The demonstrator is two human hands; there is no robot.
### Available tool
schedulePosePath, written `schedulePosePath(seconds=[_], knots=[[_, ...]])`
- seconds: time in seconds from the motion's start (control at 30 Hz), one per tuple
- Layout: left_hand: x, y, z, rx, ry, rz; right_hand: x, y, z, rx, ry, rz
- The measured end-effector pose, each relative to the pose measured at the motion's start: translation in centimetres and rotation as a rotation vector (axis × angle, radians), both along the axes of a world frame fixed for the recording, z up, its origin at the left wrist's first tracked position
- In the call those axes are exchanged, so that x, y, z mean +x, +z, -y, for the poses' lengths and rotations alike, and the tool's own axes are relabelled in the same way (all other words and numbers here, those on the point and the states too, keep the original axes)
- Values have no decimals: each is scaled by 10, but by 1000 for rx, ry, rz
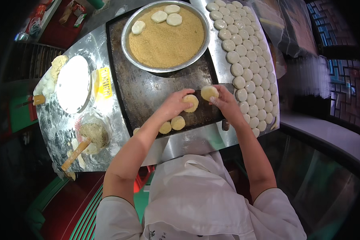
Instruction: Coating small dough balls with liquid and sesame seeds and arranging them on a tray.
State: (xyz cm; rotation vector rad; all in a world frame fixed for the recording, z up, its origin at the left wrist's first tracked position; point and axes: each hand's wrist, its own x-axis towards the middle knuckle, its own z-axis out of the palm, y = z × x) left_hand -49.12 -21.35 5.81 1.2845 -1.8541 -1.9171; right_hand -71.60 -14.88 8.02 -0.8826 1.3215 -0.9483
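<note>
My left hand [177,103] grips a crumb-coated dough round [190,103] over the near part of a dark baking tray [165,87]. Pinched in my right hand [227,102] is another coated round [209,92], held slightly tilted near the tray's right edge. Coated rounds [178,123] lie along the tray's front edge, one partly hidden behind my left forearm. On the tray's far part stands a wide metal basin [125,55] of golden crumbs or seeds [168,45]. Several pale, uncoated dough rounds [174,19] rest on top of them.
Rows of pale dough rounds [241,49] cover the right side of the metal table. To the left are a white oval board or lid [74,84], a yellow-marked bag [103,82], a bowl of speckled filling [93,132] with a wooden handle [76,154], and a dough lump [59,63].
</note>
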Motion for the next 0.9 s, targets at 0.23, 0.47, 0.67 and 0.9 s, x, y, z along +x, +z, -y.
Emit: schedulePosePath(seconds=[0.23, 0.47, 0.67, 0.9], knots=[[-26, -33, -55, 68, -236, 229, -11, -19, -46, -216, 324, -683], [-12, -32, -85, -644, -270, 259, -6, -45, -59, -130, 364, -727], [-5, -29, -89, -626, -183, 276, 10, -46, -55, -60, 451, -767], [-4, -24, -82, -616, -182, 266, 14, -45, -47, -177, 454, -1004]])
